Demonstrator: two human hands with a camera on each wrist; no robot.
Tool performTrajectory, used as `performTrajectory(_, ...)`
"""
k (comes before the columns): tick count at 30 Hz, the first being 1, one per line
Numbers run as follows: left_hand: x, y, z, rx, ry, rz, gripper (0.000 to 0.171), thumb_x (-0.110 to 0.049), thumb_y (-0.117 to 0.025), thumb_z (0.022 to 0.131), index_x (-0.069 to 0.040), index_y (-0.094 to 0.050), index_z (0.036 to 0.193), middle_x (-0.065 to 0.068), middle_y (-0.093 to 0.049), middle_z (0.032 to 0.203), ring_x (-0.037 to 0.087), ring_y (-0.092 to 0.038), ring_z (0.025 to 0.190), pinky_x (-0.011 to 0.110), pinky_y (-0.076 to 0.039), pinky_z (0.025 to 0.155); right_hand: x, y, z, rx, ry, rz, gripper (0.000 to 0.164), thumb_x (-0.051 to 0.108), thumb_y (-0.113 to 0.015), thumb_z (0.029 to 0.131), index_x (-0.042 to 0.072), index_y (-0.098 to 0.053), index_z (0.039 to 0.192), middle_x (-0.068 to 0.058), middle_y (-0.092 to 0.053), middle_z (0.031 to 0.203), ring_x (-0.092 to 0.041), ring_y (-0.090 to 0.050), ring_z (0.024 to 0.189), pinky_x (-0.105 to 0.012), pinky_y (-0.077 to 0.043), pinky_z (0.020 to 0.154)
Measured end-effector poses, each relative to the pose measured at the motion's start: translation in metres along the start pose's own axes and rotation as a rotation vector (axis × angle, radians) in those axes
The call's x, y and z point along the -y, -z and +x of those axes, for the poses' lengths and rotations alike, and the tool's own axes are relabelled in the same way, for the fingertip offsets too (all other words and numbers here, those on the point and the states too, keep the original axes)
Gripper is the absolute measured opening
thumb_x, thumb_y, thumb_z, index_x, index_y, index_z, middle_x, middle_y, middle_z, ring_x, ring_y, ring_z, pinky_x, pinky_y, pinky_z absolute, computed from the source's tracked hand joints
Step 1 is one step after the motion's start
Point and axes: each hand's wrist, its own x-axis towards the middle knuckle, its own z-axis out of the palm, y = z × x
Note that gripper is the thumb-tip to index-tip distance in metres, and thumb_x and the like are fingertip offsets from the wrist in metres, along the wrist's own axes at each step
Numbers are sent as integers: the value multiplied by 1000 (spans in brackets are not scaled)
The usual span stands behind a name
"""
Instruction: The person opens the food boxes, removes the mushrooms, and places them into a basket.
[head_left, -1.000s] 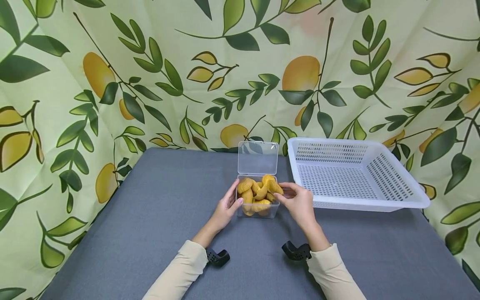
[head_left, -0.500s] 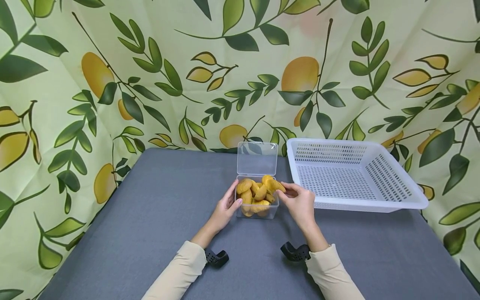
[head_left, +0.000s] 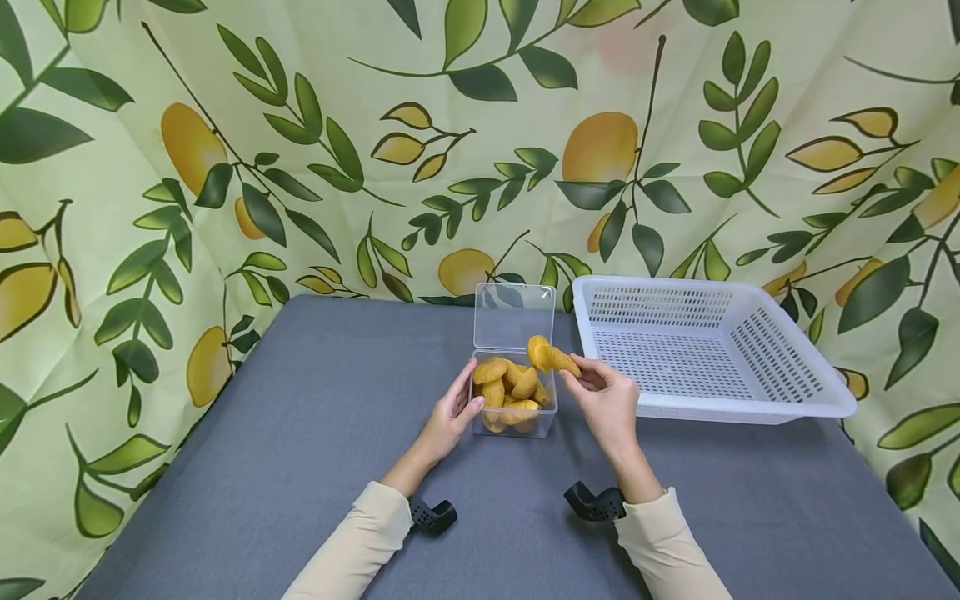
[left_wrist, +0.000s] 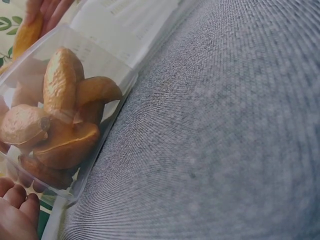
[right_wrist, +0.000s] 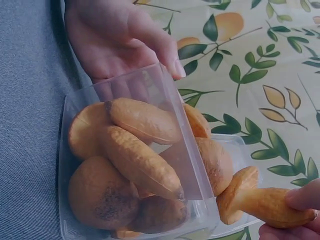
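Note:
A clear plastic box (head_left: 550, 423) of yellow-brown mushrooms (head_left: 492, 392) stands on the table, its hinged lid (head_left: 514, 315) raised at the back. My left hand (head_left: 444, 423) holds the box at its left side, with the thumb near the front corner and the fingers along the wall. Above the right rim, my right hand (head_left: 609, 402) pinches one mushroom (head_left: 550, 356) by its stem end, the cap pointing left. In the right wrist view that mushroom (right_wrist: 267, 204) shows its flared cap and thick stem. Several others lie piled in the box, some bulging round, some long.
A white perforated plastic basket (head_left: 742, 407) sits to the right of the box, towards the back, with nothing in it. Grey cloth covers the table (head_left: 360, 375). Behind hangs a leaf-and-fruit patterned curtain (head_left: 315, 217).
My right hand has lifted the mushroom up and to the right, from the pile to above the rim. My left hand stays at the box.

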Motion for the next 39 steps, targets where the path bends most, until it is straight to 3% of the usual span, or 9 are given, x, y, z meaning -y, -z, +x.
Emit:
performTrajectory(3, 0, 0, 0, 3, 0, 1, 59, -8, -46, 95, -5, -19, 147, 18, -19, 155, 30, -19, 144, 4, -19, 110, 1, 2, 1, -8, 16, 31, 25, 0, -73, 74, -7, -69, 98, -27, -70, 95, -5, -70, 76, -3, -52, 64)
performTrajectory(9, 0, 1, 0, 1, 10, 12, 59, -8, -46, 95, -6, -19, 148, 16, -19, 155, 30, -19, 143, 35, -18, 117, -8, 5, 4, -34, 39, 94, 25, 0, -73, 74, -7, -69, 98, -29, -69, 95, 9, -65, 74, -4, -53, 65)
performTrajectory(15, 0, 0, -1, -5, 7, 11, 59, -7, -47, 94, -6, -20, 147, 17, -20, 155, 32, -20, 143, 43, -20, 116, -6, 15, 10, -82, 50, 106, 27, -3, -73, 72, -9, -68, 98, -29, -68, 95, 15, -62, 72, -2, -52, 65)
performTrajectory(17, 0, 0, -1, -7, 5, 8, 59, -6, -47, 94, -5, -20, 147, 17, -20, 155, 32, -20, 143, 43, -19, 116, -6, 19, 12, -115, 47, 107, 27, -3, -74, 72, -8, -69, 98, -21, -71, 91, 18, -60, 70, -2, -51, 63)
performTrajectory(19, 0, 0, -1, -8, 6, 4, 59, -6, -47, 94, -4, -21, 147, 17, -20, 155, 31, -20, 143, 42, -19, 116, -6, 24, 15, -146, 42, 105, 28, -2, -75, 71, -8, -69, 98, -4, -72, 86, 18, -60, 68, -1, -51, 62)
performTrajectory(22, 1, 0, -1, -7, 8, -4, 58, -6, -46, 95, -5, -21, 147, 16, -20, 155, 29, -19, 143, 38, -18, 117, -8, 31, 20, -177, 40, 107, 27, -2, -75, 71, -8, -69, 97, 21, -65, 82, 17, -61, 67, -2, -51, 61)
performTrajectory(24, 1, 1, -1, -8, 9, -6, 58, -7, -46, 95, -5, -21, 147, 16, -20, 155, 29, -19, 143, 31, -18, 117, -9, 35, 22, -186, 44, 102, 27, -3, -74, 72, -9, -69, 97, 30, -62, 80, 17, -61, 67, -1, -51, 62)
performTrajectory(31, 3, 1, -1, 1, -30, -30, 58, -6, -45, 95, -2, -19, 147, 20, -17, 155, 32, -14, 144, 3, -17, 110, -18, 49, 29, -231, 8, 143, 28, -6, -72, 72, -12, -67, 99, 30, -62, 77, 16, -61, 66, -1, -51, 64)
performTrajectory(39, 3, 0, 0, 3, -21, -22, 58, -7, -45, 96, -4, -19, 147, 18, -18, 155, 30, -16, 144, 8, -17, 113, -30, 58, 35, -278, -60, 70, 27, 1, -72, 75, -9, -68, 100, 31, -58, 77, 18, -59, 65, 1, -50, 63)
